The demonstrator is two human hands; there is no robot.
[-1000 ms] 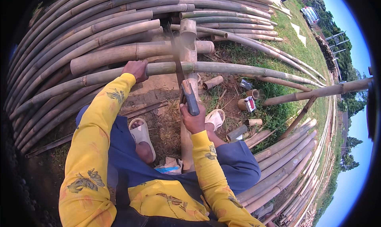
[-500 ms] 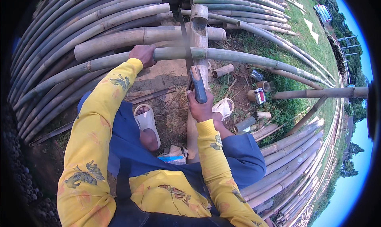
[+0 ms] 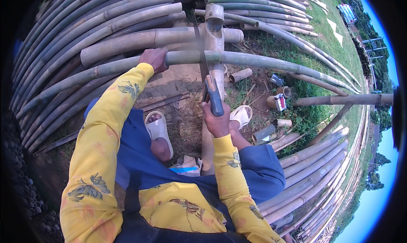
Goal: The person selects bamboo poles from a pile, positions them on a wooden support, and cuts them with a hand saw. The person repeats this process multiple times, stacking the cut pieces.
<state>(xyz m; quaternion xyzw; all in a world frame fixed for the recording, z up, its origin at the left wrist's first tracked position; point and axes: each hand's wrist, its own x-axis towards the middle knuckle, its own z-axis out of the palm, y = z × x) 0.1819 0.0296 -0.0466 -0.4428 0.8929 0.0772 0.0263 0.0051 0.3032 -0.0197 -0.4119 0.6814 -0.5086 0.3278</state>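
Observation:
A long greenish bamboo pole (image 3: 263, 62) lies crosswise in front of me, over a bamboo support (image 3: 213, 39). My left hand (image 3: 153, 59) is closed round this pole, left of the saw. In my right hand (image 3: 217, 117) is the dark handle of a handsaw (image 3: 202, 58), gripped firmly. Its blade points away from me and crosses the pole just left of the support. Motion blurs the blade's middle, so the depth of any cut cannot be made out. A thicker bamboo pole (image 3: 140, 42) lies just beyond.
Stacked bamboo poles (image 3: 97, 20) fill the far left, and more poles (image 3: 313, 168) lie at the right. Short bamboo offcuts (image 3: 240, 75) and a red-and-white packet (image 3: 280, 102) are by my right foot. A horizontal pole (image 3: 343, 99) on props stands at right.
My right hand has drawn the saw slightly back toward me. My left hand stays on the pole, and the whole view has shifted a little.

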